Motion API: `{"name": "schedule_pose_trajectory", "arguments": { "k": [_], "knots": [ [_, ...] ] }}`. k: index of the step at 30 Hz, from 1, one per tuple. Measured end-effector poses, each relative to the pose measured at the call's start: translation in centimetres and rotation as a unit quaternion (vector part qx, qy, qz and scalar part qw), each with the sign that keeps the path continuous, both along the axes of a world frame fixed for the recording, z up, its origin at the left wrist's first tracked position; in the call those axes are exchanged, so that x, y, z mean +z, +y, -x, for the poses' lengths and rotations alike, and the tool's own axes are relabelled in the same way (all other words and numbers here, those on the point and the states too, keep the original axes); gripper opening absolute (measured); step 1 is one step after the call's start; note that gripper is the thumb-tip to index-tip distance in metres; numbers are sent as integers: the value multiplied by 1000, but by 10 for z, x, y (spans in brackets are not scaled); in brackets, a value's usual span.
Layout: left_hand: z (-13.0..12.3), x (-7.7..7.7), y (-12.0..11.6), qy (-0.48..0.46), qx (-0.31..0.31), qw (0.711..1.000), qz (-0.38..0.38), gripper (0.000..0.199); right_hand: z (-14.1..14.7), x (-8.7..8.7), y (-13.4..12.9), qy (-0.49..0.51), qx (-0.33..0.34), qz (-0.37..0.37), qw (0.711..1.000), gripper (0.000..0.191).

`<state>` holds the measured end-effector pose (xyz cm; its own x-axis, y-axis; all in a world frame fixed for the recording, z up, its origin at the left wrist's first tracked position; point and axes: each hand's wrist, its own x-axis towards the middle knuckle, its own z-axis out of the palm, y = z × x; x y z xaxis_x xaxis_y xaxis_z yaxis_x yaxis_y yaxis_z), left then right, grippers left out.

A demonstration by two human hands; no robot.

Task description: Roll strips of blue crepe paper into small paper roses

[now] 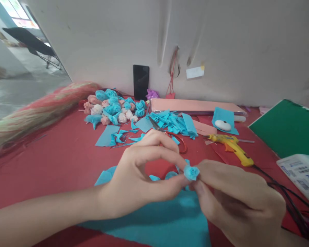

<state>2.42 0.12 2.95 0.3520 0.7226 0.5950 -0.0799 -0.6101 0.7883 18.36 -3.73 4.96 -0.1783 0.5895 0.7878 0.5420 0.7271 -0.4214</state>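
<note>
Head view, left fingers (167, 153), right fingers (221, 174) pinching blue flower (191, 172), red tabletop (56, 147) meeting wall (105, 44).

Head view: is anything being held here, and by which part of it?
Yes, a small blue rosette. The left hand pinches its left edge between thumb and finger; the right hand's fingertips meet its right and lower-right side.

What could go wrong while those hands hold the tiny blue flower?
The left hand and right hand pinch the small blue flower tightly, so its thin layers might get squashed. The yellow glue gun lies near the right hand; if it is hot, it could burn a finger. Its black cord might snag the right arm.
</note>
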Motion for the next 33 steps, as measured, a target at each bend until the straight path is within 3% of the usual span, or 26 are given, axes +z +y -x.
{"name": "schedule_pose_trajectory", "arguments": {
  "k": [9,17,23,28,33],
  "knots": [
    [0,-3,2,-25,-28,998,52,15,5,-2,-1,44,-43,21,998,19],
    [3,1,9,-16,-64,996,54,14,5,1,3,89,-10,9,996,21],
    [5,6,14,-9,-94,992,80,14,5,-3,4,105,22,69,992,23],
    [6,7,11,12,-83,995,49,10,3,-4,3,143,42,135,980,25],
    [8,10,8,54,-29,998,-22,6,-4,-14,2,219,124,279,927,26]
  ]
}}
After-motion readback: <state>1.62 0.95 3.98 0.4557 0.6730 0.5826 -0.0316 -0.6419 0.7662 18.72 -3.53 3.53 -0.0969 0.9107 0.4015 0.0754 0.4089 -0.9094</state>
